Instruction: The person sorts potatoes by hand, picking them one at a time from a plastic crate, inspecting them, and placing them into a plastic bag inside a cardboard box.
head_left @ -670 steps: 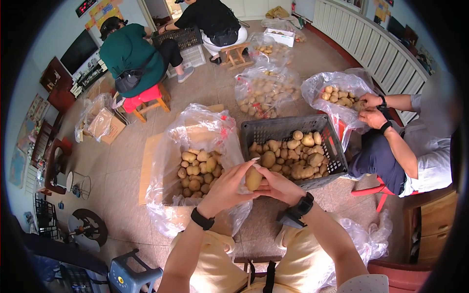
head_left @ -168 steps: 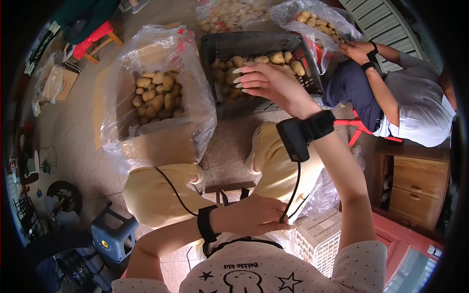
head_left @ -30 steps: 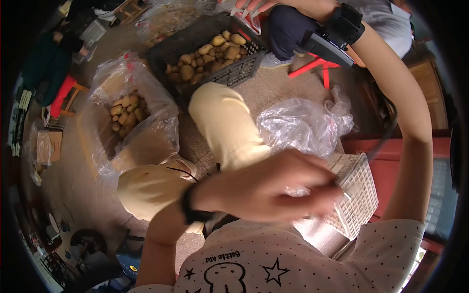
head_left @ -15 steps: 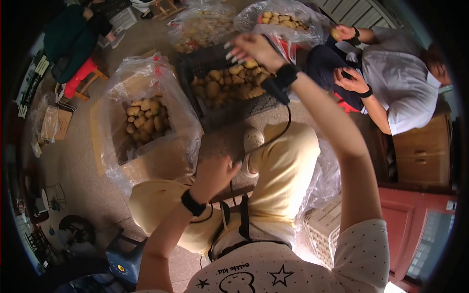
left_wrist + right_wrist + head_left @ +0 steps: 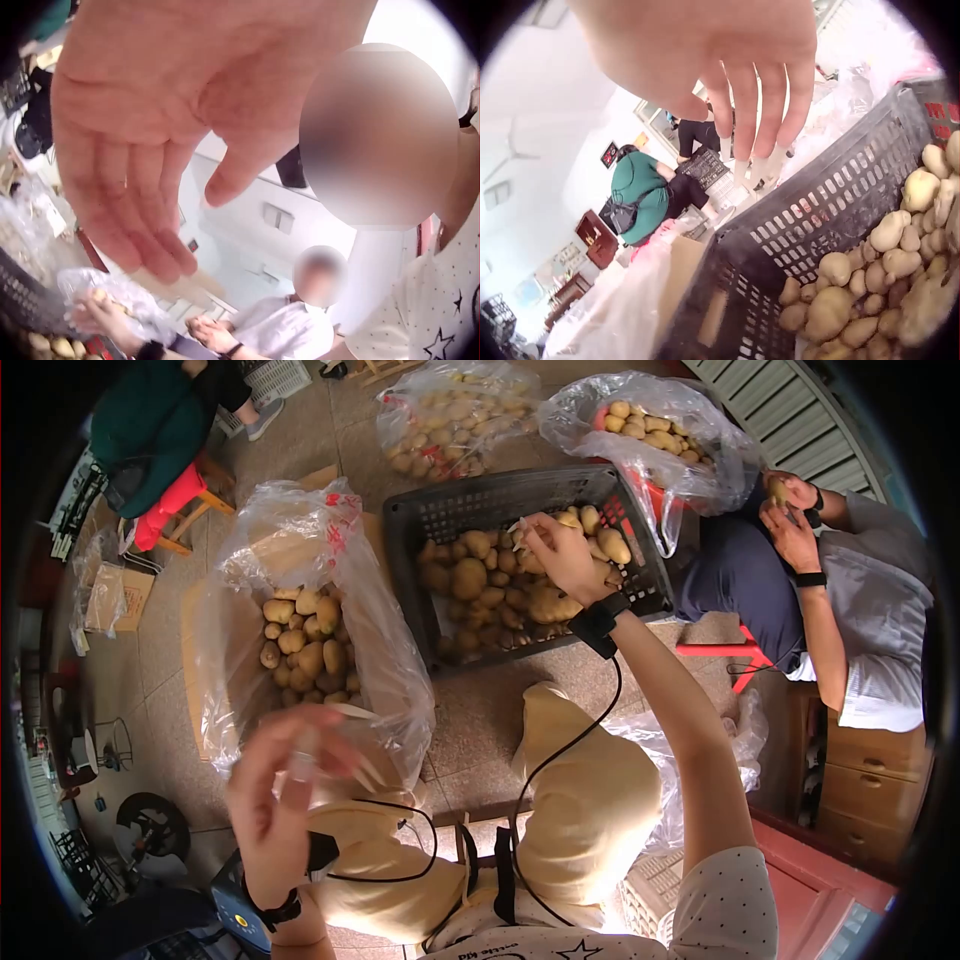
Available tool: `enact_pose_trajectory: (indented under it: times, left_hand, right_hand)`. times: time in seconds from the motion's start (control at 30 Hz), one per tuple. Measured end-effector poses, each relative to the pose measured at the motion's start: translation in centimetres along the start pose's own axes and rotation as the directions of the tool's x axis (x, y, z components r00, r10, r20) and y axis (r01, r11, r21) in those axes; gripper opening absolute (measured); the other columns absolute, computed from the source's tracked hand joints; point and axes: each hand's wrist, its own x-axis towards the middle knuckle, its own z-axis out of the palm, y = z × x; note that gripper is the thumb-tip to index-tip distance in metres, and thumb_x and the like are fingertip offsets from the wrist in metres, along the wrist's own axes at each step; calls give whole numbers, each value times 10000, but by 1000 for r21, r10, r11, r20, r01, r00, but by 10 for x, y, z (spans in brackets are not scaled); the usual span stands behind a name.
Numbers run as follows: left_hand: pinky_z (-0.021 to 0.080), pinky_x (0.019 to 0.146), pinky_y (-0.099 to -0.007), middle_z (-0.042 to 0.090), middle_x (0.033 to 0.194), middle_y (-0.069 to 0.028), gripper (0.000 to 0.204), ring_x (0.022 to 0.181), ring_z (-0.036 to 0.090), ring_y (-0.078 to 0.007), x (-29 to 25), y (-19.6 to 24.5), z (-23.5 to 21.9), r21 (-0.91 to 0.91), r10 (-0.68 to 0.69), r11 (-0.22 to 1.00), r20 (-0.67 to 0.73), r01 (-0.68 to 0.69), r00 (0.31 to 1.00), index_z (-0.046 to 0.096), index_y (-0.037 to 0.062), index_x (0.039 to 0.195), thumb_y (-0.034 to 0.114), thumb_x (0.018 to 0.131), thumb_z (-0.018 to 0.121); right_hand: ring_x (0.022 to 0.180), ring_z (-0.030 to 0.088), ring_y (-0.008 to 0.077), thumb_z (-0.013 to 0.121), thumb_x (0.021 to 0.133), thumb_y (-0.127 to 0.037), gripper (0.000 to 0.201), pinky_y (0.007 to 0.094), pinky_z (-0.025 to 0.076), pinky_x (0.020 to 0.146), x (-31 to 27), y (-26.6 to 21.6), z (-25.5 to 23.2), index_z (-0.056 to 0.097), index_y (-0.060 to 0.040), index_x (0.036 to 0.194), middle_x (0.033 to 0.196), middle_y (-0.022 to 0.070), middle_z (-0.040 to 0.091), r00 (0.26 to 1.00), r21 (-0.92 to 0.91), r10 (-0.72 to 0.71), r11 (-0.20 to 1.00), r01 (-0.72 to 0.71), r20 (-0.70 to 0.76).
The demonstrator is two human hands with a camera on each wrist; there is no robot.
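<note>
Potatoes (image 5: pixel 468 578) look tan to brown, some yellower. Crate (image 5: pixel 490 492) is black, rows of slots. Liner bag (image 5: pixel 388 645): clear, red print. Cardboard box (image 5: pixel 196 635): brown. Wearer's trousers (image 5: pixel 590 790): pale yellow; shirt (image 5: pixel 728 900): white, black dots, star. Wrist strap (image 5: pixel 612 606): black. Neighbour's trousers (image 5: pixel 735 575): navy; stool (image 5: pixel 718 649): red. Far person's top (image 5: pixel 150 425): dark green.

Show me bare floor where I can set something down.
Bare floor shows between the black crate and the person's knees; more lies left of the plastic-lined carton, below the small box in the head view. Crowded: crate and carton, both holding potatoes, right hand above the crate.
</note>
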Motion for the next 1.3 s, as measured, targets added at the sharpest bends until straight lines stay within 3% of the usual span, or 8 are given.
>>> enact_pose_trajectory:
  times: [0.13, 0.23, 0.37, 0.43, 0.8, 1.0, 1.23, 1.3]
  left_hand:
    - [447, 707, -270, 594, 763, -78, 195, 720, 572, -154, 16, -34, 5, 157, 110, 983, -109, -92, 988, 569, -31, 1025, 91, 922, 457]
    - [495, 661, -285, 636, 878, -107, 198, 722, 610, -169, 17, -35, 5, 271, 88, 956, 94, -111, 992, 598, -3, 997, 10, 802, 569]
    - [473, 669, -329, 637, 810, -146, 248, 702, 608, -245, 14, -36, 5, 424, 96, 891, 180, -165, 979, 588, -28, 974, 117, 774, 564]
    - [479, 655, -346, 653, 834, -146, 278, 694, 611, -266, 16, -39, 5, 447, 124, 876, 149, -178, 981, 591, -24, 970, 152, 755, 580]
    - [498, 654, -340, 665, 822, -120, 294, 694, 637, -255, 15, -46, -7, 508, 99, 845, 158, -167, 982, 596, -3, 996, 135, 737, 576]
    - [501, 627, -333, 667, 819, -122, 297, 689, 642, -241, 15, -47, -11, 530, 100, 833, 136, -158, 986, 591, -4, 1010, 120, 741, 571]
    - [502, 632, -348, 662, 812, -127, 284, 687, 641, -255, 12, -56, -15, 532, 98, 835, 108, -140, 989, 593, -13, 987, 102, 728, 572]
    - [503, 625, -344, 660, 813, -119, 292, 683, 639, -253, 10, -53, -17, 535, 98, 832, 121, -148, 988, 601, -7, 987, 93, 714, 578]
  right_hand:
    - [710, 621, 300, 538, 886, -223, 202, 388, 488, 638, 19, 25, 24, 608, -56, 977, 759, 119, 649, 990, -225, -140, 964, 142, 24]
    - [734, 625, 303, 549, 865, -219, 182, 406, 493, 640, 23, 45, 42, 613, -80, 963, 755, 110, 650, 978, -310, -164, 930, 197, 127]
    - [790, 638, 320, 599, 793, -246, 210, 425, 505, 678, 22, 109, 74, 617, -91, 933, 796, 123, 659, 904, -514, 13, 826, 232, 428]
    - [827, 637, 336, 606, 777, -234, 207, 439, 509, 713, 24, 109, 83, 630, -92, 926, 853, 146, 661, 780, -665, 294, 719, 200, 552]
    - [974, 651, 222, 575, 828, -180, 239, 366, 555, 680, 15, 175, 157, 690, -107, 1025, 1070, 81, 668, 623, -944, 717, 305, 123, 313]
    - [1001, 637, 236, 535, 864, -200, 268, 376, 544, 717, 17, 173, 177, 672, -91, 1068, 1095, 95, 658, 485, -966, 852, 252, -51, 197]
    - [1079, 592, 252, 438, 925, -157, 289, 367, 451, 920, 14, 209, 179, 660, -79, 1093, 1144, 127, 632, 536, -949, 815, 306, -77, 219]
    - [741, 669, 195, 561, 839, -178, 255, 394, 457, 405, 8, 230, 191, 697, -105, 1041, 947, 24, 685, 665, -971, 731, 238, -36, 155]
